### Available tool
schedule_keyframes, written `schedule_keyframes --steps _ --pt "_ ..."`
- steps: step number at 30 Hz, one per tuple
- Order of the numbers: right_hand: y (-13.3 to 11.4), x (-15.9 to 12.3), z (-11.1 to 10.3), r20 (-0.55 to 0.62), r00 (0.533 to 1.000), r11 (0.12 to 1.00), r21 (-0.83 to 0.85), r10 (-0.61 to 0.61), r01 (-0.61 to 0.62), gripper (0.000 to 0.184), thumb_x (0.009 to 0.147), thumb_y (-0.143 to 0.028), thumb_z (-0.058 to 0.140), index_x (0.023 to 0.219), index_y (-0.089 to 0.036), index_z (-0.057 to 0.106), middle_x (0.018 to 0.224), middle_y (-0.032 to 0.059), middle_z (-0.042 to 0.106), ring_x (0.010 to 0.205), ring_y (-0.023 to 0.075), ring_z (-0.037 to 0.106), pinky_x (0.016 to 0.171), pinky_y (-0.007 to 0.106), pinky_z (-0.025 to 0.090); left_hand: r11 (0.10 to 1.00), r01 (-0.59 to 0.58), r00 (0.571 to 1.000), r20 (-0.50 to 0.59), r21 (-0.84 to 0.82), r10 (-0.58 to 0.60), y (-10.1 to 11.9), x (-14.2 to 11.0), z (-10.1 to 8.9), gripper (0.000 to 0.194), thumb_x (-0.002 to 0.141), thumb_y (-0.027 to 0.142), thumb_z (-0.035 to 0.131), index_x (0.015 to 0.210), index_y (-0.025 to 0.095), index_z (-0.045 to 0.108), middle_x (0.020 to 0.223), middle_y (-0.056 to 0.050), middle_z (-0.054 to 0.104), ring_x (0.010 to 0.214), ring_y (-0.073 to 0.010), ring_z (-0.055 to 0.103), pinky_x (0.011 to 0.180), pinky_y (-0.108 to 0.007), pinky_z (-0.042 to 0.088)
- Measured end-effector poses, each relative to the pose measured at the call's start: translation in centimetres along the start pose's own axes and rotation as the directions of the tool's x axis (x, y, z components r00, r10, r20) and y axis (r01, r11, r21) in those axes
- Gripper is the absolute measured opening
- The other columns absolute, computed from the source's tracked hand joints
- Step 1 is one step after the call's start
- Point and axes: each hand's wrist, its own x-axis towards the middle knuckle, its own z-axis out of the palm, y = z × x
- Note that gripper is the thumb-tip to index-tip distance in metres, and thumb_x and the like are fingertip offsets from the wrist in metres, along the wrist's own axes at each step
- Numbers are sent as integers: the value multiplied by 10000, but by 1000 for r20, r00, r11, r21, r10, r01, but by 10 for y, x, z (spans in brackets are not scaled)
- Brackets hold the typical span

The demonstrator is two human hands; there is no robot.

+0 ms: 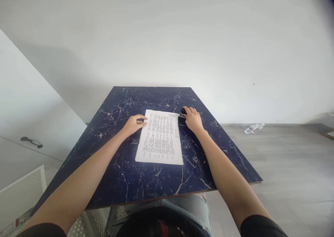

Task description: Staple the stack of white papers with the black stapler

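Observation:
A printed white sheet of paper lies lengthwise on a dark blue marble-patterned table. My left hand rests at the sheet's far left corner, fingers curled, fingertips touching the paper's edge beside a small dark object I cannot make out. My right hand is closed over a small black stapler at the sheet's far right corner.
A white wall stands behind the table. On the grey floor at the right lies a clear plastic bottle. A white cabinet with a dark handle is at the left. My knees in jeans show under the table's near edge.

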Motion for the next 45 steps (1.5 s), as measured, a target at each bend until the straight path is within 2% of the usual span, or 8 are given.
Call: schedule_keyframes --steps 6,10,19,23,28,35,41,45 --pt "13 -2 -10 -273 933 971 89 236 -220 471 997 -210 390 1460 -194 475 1239 173 606 1153 335 538 947 486 458 1000 10 1000 0 0 -10 2 0 0 325 804 351 747 1078 176 730 1305 -114 666 874 -213 751 865 -408 606" --pt "12 -4 -13 -312 909 960 139 276 -243 467 994 -219 391 1453 -199 476 1238 168 598 1151 327 537 974 483 459 999 -12 1000 6 32 12 3 -1 2 320 822 361 728 1086 179 721 1253 -104 684 861 -204 736 844 -392 598" --pt "-3 -5 -21 -266 929 957 204 258 -208 511 988 -234 368 1493 -212 444 1237 173 595 1184 346 523 1005 516 454 853 -248 961 8 460 275 14 -7 10 219 887 324 657 1053 206 735 1296 -119 621 1219 -307 564 1126 -545 420" --pt "-5 -7 -24 -279 925 956 214 259 -203 489 993 -246 381 1469 -209 487 1222 163 611 1172 338 539 993 491 470 847 -332 943 153 415 295 14 -8 9 176 925 286 599 976 223 755 1319 -98 658 1258 -292 595 1149 -530 414" --pt "-17 -8 -30 -223 946 952 251 233 -175 464 1007 -272 429 1452 -191 529 1228 162 649 1150 337 558 970 473 486 858 -422 880 361 293 309 16 -12 10 294 934 226 581 1148 313 763 1305 -40 716 1275 -249 631 1174 -512 405" --pt "-77 -19 -49 -69 997 928 368 -40 63 437 1012 -262 473 1439 -238 563 1203 127 687 1134 319 592 958 470 515 797 -506 813 490 329 315 36 -21 21 378 943 411 652 1317 378 692 1455 -65 612 1406 -315 490 1191 -574 303" --pt "-113 -33 -47 56 989 867 490 -138 93 435 1011 -270 527 1446 -278 544 1207 104 689 1103 290 637 910 430 539 801 -495 820 486 336 303 43 -25 29 363 952 461 638 1290 337 684 1451 -74 593 1365 -316 509 1197 -541 267" --pt "-115 -36 -33 94 986 861 504 -134 69 399 986 -253 585 1385 -269 585 1208 99 698 1110 286 642 925 425 528 852 -413 883 370 322 288 45 -25 26 157 964 317 546 1023 246 672 1089 -63 684 1035 -243 634 1013 -437 446"
